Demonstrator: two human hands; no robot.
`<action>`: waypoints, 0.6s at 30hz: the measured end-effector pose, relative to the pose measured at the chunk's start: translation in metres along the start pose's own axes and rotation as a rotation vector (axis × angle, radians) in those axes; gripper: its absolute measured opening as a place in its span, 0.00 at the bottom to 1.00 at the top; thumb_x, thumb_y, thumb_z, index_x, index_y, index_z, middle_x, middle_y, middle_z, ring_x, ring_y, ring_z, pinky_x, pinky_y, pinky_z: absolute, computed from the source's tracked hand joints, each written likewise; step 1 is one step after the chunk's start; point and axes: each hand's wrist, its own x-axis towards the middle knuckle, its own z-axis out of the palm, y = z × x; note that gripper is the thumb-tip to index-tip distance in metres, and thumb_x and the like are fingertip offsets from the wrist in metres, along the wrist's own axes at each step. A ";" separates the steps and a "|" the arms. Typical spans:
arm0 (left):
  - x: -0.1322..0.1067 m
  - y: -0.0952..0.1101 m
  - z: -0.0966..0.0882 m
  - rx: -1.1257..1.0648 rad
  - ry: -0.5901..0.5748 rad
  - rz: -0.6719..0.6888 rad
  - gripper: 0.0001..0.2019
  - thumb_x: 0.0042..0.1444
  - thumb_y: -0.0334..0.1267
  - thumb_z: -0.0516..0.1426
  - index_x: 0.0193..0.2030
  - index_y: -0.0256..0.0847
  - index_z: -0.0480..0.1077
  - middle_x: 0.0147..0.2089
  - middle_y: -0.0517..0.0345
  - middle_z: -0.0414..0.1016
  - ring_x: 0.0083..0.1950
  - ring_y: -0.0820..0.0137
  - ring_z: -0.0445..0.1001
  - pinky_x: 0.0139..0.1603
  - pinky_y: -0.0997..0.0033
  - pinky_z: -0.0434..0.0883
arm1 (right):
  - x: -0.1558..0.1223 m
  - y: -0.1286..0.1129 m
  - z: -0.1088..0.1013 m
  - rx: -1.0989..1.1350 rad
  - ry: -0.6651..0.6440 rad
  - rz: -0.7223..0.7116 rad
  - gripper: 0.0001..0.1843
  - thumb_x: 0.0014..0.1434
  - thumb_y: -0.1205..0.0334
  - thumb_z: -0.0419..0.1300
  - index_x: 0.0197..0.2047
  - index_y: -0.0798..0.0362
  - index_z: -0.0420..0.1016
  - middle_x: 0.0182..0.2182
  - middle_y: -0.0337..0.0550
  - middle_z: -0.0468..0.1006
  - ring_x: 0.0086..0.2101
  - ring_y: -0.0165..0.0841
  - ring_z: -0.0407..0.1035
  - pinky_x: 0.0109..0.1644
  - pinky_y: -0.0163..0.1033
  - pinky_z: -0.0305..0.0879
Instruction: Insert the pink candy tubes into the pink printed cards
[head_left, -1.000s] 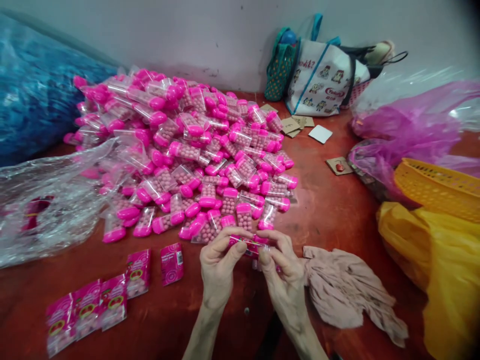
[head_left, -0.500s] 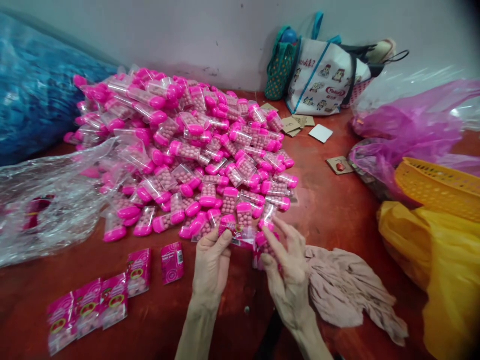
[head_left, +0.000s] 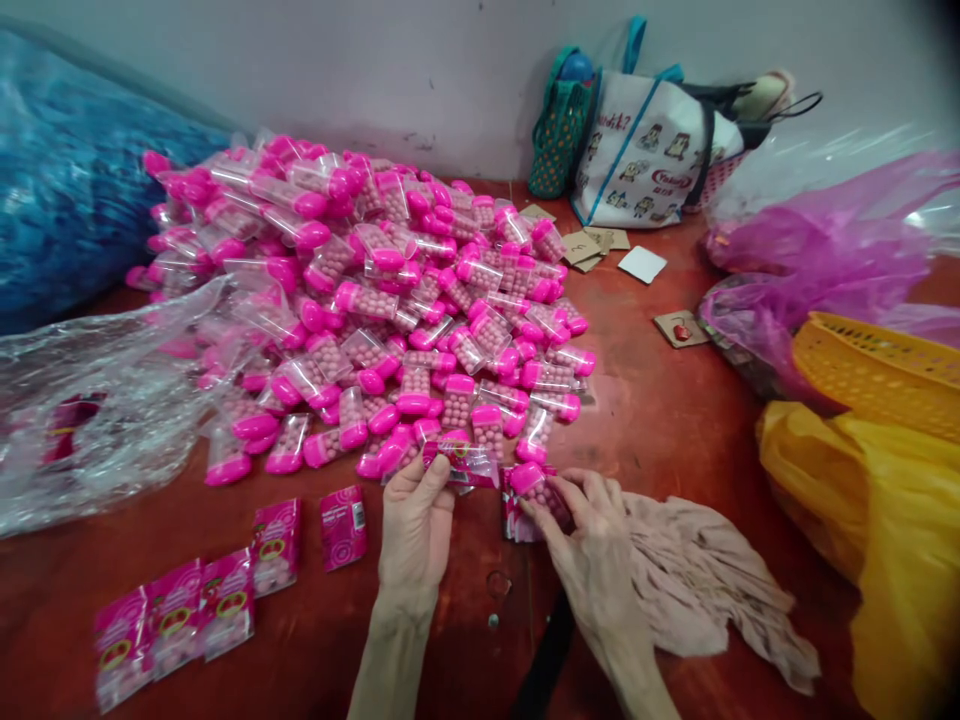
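Observation:
My left hand (head_left: 420, 510) pinches a flat pink printed wrapper (head_left: 461, 463) between thumb and fingers, at the near edge of the pile. My right hand (head_left: 589, 535) has its thumb and fingers around a small clear candy box (head_left: 536, 484) with a bright pink cap and pale pink balls inside. That box lies over a small stack of pink wrappers (head_left: 516, 522). Beyond both hands spreads a big heap of similar candy boxes (head_left: 412, 300). To the left, several wrapped packs (head_left: 229, 602) lie in a slanting row beside a single pink pack (head_left: 343, 527).
A beige cloth (head_left: 705, 580) lies right of my right hand. Further right are a yellow bag (head_left: 900, 540), a yellow basket (head_left: 877, 375) and a purple bag (head_left: 832, 235). Clear plastic (head_left: 97, 400) and a blue bag (head_left: 82, 180) flank the heap. A tote bag (head_left: 645, 150) stands by the wall.
My right hand has lowered slightly and its fingers have closed around the candy box over the wrapper stack. The wrapper in my left hand has shifted a little left and shows more fully.

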 end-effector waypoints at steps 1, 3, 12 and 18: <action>0.000 0.000 0.000 -0.006 0.003 -0.002 0.07 0.34 0.30 0.68 0.24 0.38 0.76 0.26 0.60 0.79 0.29 0.76 0.76 0.35 0.80 0.73 | 0.000 -0.002 0.001 0.028 -0.001 0.035 0.06 0.54 0.61 0.60 0.36 0.52 0.71 0.35 0.45 0.71 0.37 0.40 0.63 0.42 0.47 0.60; 0.001 0.000 0.000 -0.013 0.006 -0.010 0.08 0.34 0.30 0.68 0.24 0.38 0.76 0.25 0.61 0.79 0.28 0.76 0.76 0.35 0.80 0.73 | -0.001 -0.005 0.002 0.146 -0.007 0.147 0.07 0.54 0.59 0.60 0.34 0.53 0.69 0.31 0.43 0.71 0.33 0.38 0.65 0.38 0.45 0.62; -0.005 0.000 0.002 0.118 -0.135 -0.048 0.07 0.39 0.31 0.66 0.30 0.37 0.77 0.32 0.55 0.80 0.35 0.71 0.76 0.39 0.75 0.72 | 0.003 -0.030 -0.019 0.912 -0.005 0.447 0.14 0.50 0.56 0.64 0.36 0.52 0.66 0.25 0.36 0.69 0.24 0.27 0.65 0.26 0.32 0.65; -0.009 0.000 0.005 0.200 -0.300 -0.041 0.10 0.48 0.30 0.60 0.39 0.39 0.77 0.39 0.52 0.79 0.43 0.65 0.74 0.47 0.66 0.69 | -0.002 -0.041 -0.014 0.920 -0.038 0.433 0.13 0.50 0.58 0.64 0.37 0.52 0.67 0.27 0.37 0.70 0.26 0.28 0.66 0.29 0.33 0.67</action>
